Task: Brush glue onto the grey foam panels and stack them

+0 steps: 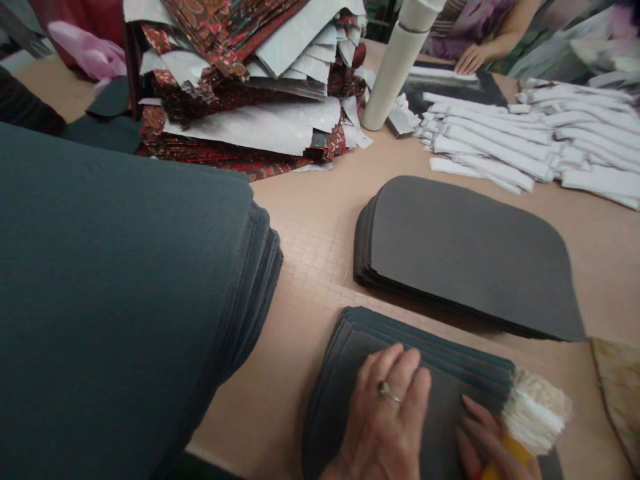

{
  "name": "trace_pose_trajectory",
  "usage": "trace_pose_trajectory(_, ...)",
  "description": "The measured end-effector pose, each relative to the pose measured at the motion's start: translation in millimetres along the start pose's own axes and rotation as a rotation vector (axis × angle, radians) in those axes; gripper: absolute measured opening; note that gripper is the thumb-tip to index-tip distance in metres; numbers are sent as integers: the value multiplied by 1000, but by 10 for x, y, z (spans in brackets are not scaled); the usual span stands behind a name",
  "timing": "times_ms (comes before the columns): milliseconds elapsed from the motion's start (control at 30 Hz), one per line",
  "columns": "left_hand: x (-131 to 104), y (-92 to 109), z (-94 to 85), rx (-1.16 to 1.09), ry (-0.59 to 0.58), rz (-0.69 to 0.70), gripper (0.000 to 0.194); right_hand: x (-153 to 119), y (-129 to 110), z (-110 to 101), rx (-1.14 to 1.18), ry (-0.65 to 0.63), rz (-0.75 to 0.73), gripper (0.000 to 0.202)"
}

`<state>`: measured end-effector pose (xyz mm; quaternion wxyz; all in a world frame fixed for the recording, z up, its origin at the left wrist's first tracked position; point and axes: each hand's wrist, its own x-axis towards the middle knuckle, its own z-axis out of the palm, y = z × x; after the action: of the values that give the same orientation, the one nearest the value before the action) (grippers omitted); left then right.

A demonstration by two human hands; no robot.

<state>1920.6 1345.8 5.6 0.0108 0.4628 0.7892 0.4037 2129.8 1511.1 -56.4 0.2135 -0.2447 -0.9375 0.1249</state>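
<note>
My left hand [387, 413], with a ring on one finger, rests palm down on a stack of dark grey-green sheets [440, 373] with staggered edges. Its fingers lie on the top sheet, close to one another. At the lower right, my right hand [493, 440] is closed around the yellow handle of a brush [537, 410]. The brush's pale bristles lie over the right end of the staggered edges; whether they touch them I cannot tell. Part of the right hand is cut off by the bottom of the view.
A larger stack of dark sheets [110, 280] fills the left. Another dark grey stack [470, 257] lies beyond my hands. Patterned fabric pieces [250, 127] are piled behind, beside an upright pale tube [395, 73]. White strips [500, 140] lie at back right, near another person's hand [473, 59].
</note>
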Motion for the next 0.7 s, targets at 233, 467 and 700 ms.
trace_pose_trajectory(233, 6, -93, 175, 167, -284, 13, 52, 117, -185, 89, -8, 38, 21, 15)
trace_pose_trajectory(467, -66, -256, -235, 449, -41, -134, 58, 303, -268, 156, -37, 128, -75, 19)
trace_pose_trajectory(700, -201, -31, -1878, 773, 531, -168, 54, 320, -225, 260, 232, 289, -52, 30)
